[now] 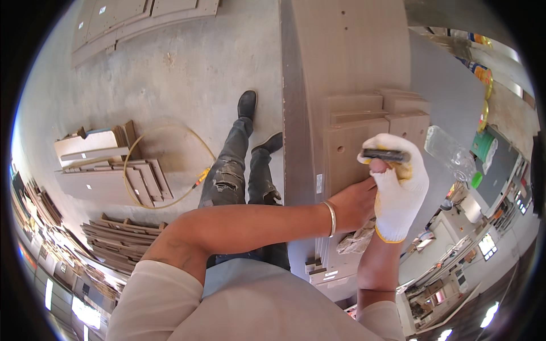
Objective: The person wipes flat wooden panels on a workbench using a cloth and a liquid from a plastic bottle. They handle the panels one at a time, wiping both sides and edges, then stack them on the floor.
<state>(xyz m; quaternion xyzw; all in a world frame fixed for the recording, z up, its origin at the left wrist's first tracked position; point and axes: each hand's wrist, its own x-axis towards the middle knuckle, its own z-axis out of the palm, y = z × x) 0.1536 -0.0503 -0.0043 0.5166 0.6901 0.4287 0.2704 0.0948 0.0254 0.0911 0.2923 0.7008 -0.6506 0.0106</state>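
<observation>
My right hand (398, 190) wears a white knit glove with yellow patches, and its bare thumb pokes out. It is closed round a short, dark, flat bar (385, 154). Bare and with a bangle at the wrist, my left hand (354, 206) reaches across to the glove's side. Its fingers are drawn together and the tips are hidden behind the glove, so what they pinch does not show. Beneath both hands are stacked brown panels (347, 139), some with drilled holes. A crumpled pale cloth (355, 240) lies close to my left hand.
A clear plastic bottle (449, 150) with a green cap lies on the grey worktop (441, 74) to the right. Leftward, a yellow hose (165, 128) loops over the floor beside piled boards (108, 187). More panels (131, 20) lie at the far left.
</observation>
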